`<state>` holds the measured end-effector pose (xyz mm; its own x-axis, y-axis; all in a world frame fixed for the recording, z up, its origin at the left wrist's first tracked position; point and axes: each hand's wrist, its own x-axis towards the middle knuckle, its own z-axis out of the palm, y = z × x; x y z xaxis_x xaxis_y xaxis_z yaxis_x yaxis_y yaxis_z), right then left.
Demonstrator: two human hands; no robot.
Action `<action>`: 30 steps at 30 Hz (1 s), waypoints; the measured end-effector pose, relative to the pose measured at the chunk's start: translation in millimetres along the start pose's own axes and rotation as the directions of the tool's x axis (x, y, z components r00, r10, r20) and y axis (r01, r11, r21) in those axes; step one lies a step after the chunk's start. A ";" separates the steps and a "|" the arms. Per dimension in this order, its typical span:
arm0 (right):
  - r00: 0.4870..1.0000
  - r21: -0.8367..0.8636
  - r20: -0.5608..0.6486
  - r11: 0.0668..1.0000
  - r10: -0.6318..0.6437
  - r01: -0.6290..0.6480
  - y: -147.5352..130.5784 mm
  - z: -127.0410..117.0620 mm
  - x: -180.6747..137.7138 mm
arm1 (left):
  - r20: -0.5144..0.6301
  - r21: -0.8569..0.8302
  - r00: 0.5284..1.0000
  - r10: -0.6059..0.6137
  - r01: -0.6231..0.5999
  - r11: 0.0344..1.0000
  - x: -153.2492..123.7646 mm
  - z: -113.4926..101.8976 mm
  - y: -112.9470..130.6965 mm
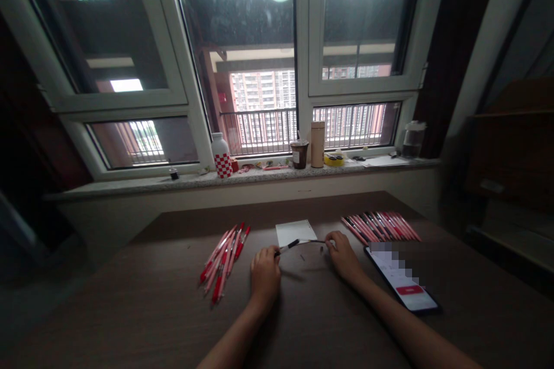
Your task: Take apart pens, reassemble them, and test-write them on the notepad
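My left hand [265, 271] is closed on a slim pen [293, 244] with a black section and a clear part, pointing right. From the pen's right end a thin dark rod [318, 241], which looks like a refill, runs to my right hand [341, 253], whose fingertips pinch its far end. Both hands are just above the table, in front of a white sheet of paper [294, 232]. Beneath the pen lie small dark pieces [302, 257], too small to name. To the left is a loose pile of pink and red pens [225, 262].
At the right, several pink, red and black pens [381, 226] lie in a row, with a phone [404, 282] below them on the brown table [164, 300]. A checkered bottle [223, 157], a drink cup [299, 155], a beige flask [317, 144] and yellow tape [333, 159] stand along the windowsill.
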<state>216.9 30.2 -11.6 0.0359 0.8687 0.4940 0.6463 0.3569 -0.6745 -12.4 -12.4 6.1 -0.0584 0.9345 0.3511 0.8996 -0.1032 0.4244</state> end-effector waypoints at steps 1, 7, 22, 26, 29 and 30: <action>1.000 0.001 -0.004 1.000 -0.002 0.002 0.5 0.0 0.1 | 0.008 -0.009 1.000 -0.001 0.001 1.000 0.4 -0.1 -0.1; 1.000 0.009 -0.016 1.000 -0.007 0.007 0.4 -0.9 0.4 | 0.027 0.000 1.000 -0.013 0.013 1.000 1.0 -1.5 0.1; 1.000 0.000 -0.006 1.000 -0.009 0.009 -1.0 -1.1 0.4 | 0.009 -0.008 1.000 0.001 -0.001 1.000 0.9 0.5 -2.2; 1.000 -0.020 -0.006 1.000 -0.020 0.019 -1.1 -1.2 0.3 | 0.018 -0.005 1.000 -0.002 0.002 1.000 0.9 0.4 -2.1; 1.000 -0.019 0.002 1.000 -0.025 0.025 -1.4 -2.0 0.3 | 0.009 -0.004 1.000 -0.004 0.004 1.000 1.4 2.1 -3.5; 1.000 -0.016 0.005 1.000 -0.027 0.027 -1.7 -2.4 0.2 | 0.003 -0.003 1.000 -0.004 0.004 1.000 1.6 2.8 -4.2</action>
<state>217.6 29.0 -9.0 0.0147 0.8607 0.5089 0.6588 0.3746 -0.6524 -15.0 -9.4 2.6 -0.0605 0.9360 0.3469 0.8980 -0.1007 0.4284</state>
